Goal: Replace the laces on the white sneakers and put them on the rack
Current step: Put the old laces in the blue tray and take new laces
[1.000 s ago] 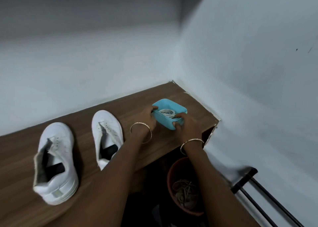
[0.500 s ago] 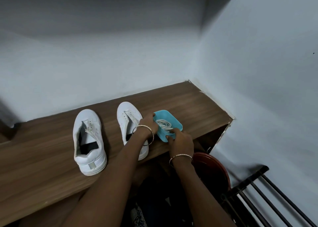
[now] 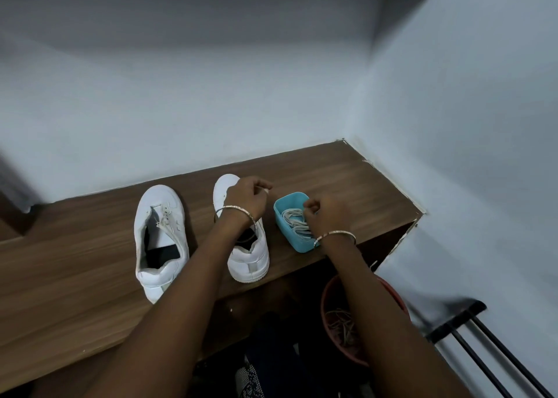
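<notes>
Early going here. The person's left grip [image 3: 246, 199] is hovering over the toe of one low-top white leather sneaker [image 3: 248, 260], fingers curled and pinching what looks like a small white lace tip [image 3: 267, 191]. The right grip [image 3: 329, 216] is curling down over the small turquoise plastic tub [image 3: 291, 240], right among the coiled white laces [image 3: 294, 223] inside. Whether it is actually pinching one I cannot tell.

The other white leather sneaker [image 3: 160, 234] is sitting to the left with its tongue loose and its eyelets looking bare. The nearer shoe's eyelets are hiding under the forearm. So by my reading the old laces are out, the new ones are only now being picked up, and all the threading is waiting. Both shoes are on the counter, well apart from the black metal-bar rack [image 3: 483, 355] down at lower right, so racking is waiting too.

The brown wood-grain counter [image 3: 347, 180] is running into a corner of plain pale walls [image 3: 468, 126]. Below its front edge a round reddish bucket [image 3: 395, 295] is holding a tangle of dull cords.
</notes>
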`<act>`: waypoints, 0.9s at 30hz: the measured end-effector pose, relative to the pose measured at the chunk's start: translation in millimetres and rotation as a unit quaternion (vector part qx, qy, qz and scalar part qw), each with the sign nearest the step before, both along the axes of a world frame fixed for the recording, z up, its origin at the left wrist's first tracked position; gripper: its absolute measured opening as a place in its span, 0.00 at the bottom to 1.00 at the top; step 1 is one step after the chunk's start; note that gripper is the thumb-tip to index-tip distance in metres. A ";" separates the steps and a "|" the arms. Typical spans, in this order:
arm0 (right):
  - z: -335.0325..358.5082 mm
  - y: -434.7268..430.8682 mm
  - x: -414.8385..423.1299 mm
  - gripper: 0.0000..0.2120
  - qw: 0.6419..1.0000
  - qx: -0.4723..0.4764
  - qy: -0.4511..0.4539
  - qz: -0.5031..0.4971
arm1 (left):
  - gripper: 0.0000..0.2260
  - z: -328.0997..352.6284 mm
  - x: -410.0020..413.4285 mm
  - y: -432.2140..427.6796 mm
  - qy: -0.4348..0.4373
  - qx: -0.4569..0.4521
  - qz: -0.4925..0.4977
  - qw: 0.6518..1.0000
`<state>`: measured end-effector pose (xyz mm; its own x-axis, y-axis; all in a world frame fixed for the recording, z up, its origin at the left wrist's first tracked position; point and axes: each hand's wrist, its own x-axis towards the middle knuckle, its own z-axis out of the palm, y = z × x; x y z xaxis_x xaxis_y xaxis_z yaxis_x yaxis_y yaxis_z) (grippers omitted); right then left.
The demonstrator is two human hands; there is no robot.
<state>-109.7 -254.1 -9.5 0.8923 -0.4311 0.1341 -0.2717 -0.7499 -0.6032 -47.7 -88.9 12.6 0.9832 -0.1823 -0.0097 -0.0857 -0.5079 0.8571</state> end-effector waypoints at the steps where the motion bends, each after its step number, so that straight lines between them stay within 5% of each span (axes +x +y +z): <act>1: -2.0 2.5 8.8 0.06 1.000 -0.013 0.019 0.019 | 0.13 -2.4 1.7 2.8 -0.008 -0.002 0.004 1.000; 7: -28.0 27.1 44.2 0.11 0.982 -0.127 0.131 0.057 | 0.10 -12.1 2.2 13.4 -0.010 -0.005 0.037 0.999; 16: -31.4 21.2 56.9 0.13 0.966 -0.166 0.186 0.073 | 0.12 -20.6 4.8 21.4 0.010 -0.072 0.076 0.994; 27: 0.3 13.7 56.8 0.12 0.991 -0.117 0.063 0.027 | 0.15 -10.5 -12.4 29.3 0.025 -0.123 0.095 0.988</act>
